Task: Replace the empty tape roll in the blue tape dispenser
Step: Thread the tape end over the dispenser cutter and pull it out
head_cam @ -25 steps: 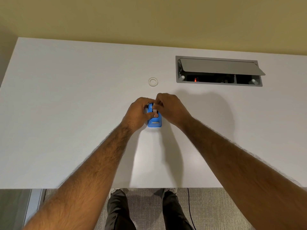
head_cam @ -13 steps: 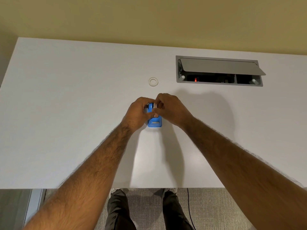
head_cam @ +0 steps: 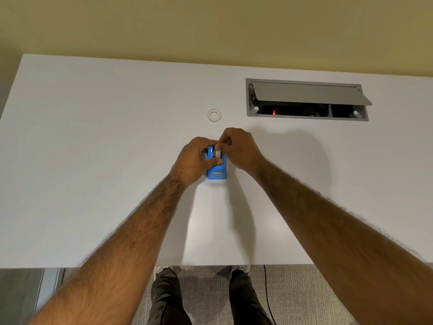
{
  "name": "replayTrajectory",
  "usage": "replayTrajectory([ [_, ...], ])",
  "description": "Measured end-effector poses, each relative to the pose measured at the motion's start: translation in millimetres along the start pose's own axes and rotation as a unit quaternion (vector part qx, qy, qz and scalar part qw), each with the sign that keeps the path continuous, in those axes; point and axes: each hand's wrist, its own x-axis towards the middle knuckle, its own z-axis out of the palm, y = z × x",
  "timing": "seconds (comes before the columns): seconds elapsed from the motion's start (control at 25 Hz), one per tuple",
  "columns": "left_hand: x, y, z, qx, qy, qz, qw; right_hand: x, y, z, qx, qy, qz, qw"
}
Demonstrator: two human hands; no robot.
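So the blue tape dispenser (head_cam: 216, 173) sits flat on the white table (head_cam: 93, 160), cutter end pointing toward the person, and both hands are bunched up on its far half. The left hand (head_cam: 193, 158) wraps the dispenser from its left side, fingers curled round the body and thumb laid across the top. My guess is that's just to pin it down so it doesn't skate around on the smooth tabletop.

The right hand (head_cam: 240, 148) comes in from the dispenser's right, fingers curled tight and pinching at the white tape roll (head_cam: 217, 154) sitting in the dispenser's slot. Whether it's got the roll itself or only the loose tape end, I honestly can't tell; the knuckles hide it.

Just beyond the dispenser, apart from it, lies a thin white ring (head_cam: 214, 115). It looks like the spent core, parked out of the way. Farther off to the dispenser's right is an open cable hatch (head_cam: 304, 93).

Looks to me like the swap is mostly done and it's down to seating the roll or threading the tape.
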Motion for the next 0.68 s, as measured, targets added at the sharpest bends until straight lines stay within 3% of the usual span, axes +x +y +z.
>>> replayTrajectory([
  [0.24,-0.9,-3.4,2.3,-0.033,0.019,-0.007,0.999,-0.7,-0.5,3.8,-0.024,0.009,-0.02,0.999],
  [0.68,4.2,-4.2,0.0,-0.028,0.003,-0.004,1.0,-7.3,2.8,-9.3,0.038,-0.054,-0.012,0.998],
])
